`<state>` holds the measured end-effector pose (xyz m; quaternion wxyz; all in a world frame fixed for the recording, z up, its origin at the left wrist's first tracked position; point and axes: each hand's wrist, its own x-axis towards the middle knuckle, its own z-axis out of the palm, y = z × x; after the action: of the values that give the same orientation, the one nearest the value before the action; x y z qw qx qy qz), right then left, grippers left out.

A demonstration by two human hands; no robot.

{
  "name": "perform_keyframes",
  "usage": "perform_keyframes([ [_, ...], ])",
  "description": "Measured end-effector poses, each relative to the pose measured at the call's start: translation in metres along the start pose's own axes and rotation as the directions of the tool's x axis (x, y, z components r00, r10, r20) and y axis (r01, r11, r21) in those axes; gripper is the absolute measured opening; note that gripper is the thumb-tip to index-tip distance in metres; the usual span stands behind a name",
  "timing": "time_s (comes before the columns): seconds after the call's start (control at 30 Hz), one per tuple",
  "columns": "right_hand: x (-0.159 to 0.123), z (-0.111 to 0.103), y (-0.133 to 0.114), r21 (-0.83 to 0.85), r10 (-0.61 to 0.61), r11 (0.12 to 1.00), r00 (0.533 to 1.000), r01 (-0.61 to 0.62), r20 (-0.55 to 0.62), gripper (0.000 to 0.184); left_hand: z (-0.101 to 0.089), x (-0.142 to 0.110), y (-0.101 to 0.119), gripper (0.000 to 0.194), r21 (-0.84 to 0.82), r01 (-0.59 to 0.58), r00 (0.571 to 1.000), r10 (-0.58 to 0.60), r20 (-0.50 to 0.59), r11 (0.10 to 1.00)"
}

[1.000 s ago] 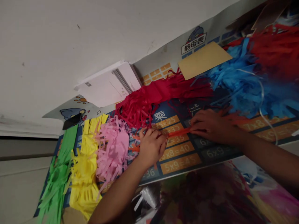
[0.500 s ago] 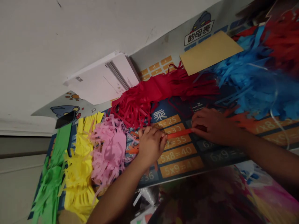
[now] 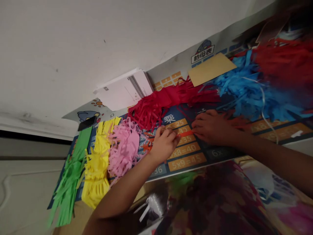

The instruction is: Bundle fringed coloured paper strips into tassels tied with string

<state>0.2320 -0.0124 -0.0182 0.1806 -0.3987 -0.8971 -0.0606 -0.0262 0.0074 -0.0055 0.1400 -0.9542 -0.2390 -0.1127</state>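
Observation:
A twisted strip of orange fringed paper [image 3: 185, 133] stretches between my two hands, low over the printed mat. My left hand [image 3: 165, 143] is closed on its left part, and loose orange strands stick out beyond the fingers. On the other side my right hand [image 3: 207, 126] has its fingers closed round the strip; orange fringe spreads past its wrist. Pink fringed paper [image 3: 126, 147] lies just left of my left hand. A crimson fringed paper [image 3: 162, 99] is behind both hands. Farther left are yellow [image 3: 96, 178] and green [image 3: 69, 178] fringed papers.
Blue fringed paper [image 3: 242, 86] and a red fringed pile [image 3: 283, 68] lie at the right, with a pale cord [image 3: 263, 99] across the blue. A white stack [image 3: 122, 93] leans by the wall. A tan card [image 3: 211, 70] overlaps the crimson paper. Plastic bags [image 3: 154, 207] sit below the table edge.
My hands have come closer together, so less of the orange strip shows between them. The camera has shifted, moving the left-side papers rightward in view.

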Motion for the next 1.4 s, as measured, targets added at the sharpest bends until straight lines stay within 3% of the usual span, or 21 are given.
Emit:
perform_keyframes([
  [0.17,0.011,-0.002,-0.002,-0.098,-0.097,0.99,0.994,0.103,0.059,0.022,-0.006,0.02,0.002,0.02,-0.055,-0.009,0.994,0.014,0.104,0.998],
  [0.37,0.02,-0.002,-0.004,-0.036,0.026,0.999,0.999,-0.025,0.032,0.011,0.005,0.024,0.003,0.017,-0.112,0.106,0.994,-0.104,0.024,0.988],
  [0.5,0.026,0.005,-0.021,-0.069,0.005,0.998,1.0,-0.005,0.0,0.016,0.008,0.021,0.007,0.018,-0.081,0.125,0.991,-0.128,-0.027,0.989],
  [0.6,0.019,0.008,-0.025,-0.096,-0.021,0.995,0.999,0.025,0.043,0.027,0.008,0.018,0.01,0.021,-0.066,0.136,0.99,-0.138,-0.031,0.989],
  [0.7,0.0,0.006,-0.018,-0.1,-0.009,0.995,0.999,0.014,0.044,0.022,0.007,0.012,0.01,0.024,-0.094,0.164,0.986,-0.167,-0.02,0.982],
  [0.87,-0.022,0.011,0.003,0.061,0.139,0.989,0.987,-0.134,-0.082,0.017,0.01,0.0,0.001,0.011,-0.331,0.257,0.966,-0.254,0.051,0.908],
  [1.07,-0.024,0.021,0.013,0.281,0.281,0.92,0.96,-0.272,0.008,0.019,0.011,-0.002,-0.01,0.005,-0.572,0.408,0.907,-0.389,0.163,0.711],
  [1.13,-0.024,0.018,0.011,0.289,0.285,0.916,0.959,-0.276,0.013,0.021,0.009,-0.001,-0.01,0.006,-0.562,0.431,0.898,-0.397,0.19,0.706],
  [1.27,-0.022,0.007,0.006,0.252,0.295,0.927,0.955,-0.279,-0.031,0.023,0.002,0.002,-0.007,0.01,-0.497,0.401,0.912,-0.386,0.139,0.77],
  [1.4,-0.019,0.002,0.006,0.317,0.306,0.9,0.952,-0.298,0.027,0.024,0.0,0.002,-0.007,0.011,-0.595,0.383,0.918,-0.366,0.155,0.707],
])
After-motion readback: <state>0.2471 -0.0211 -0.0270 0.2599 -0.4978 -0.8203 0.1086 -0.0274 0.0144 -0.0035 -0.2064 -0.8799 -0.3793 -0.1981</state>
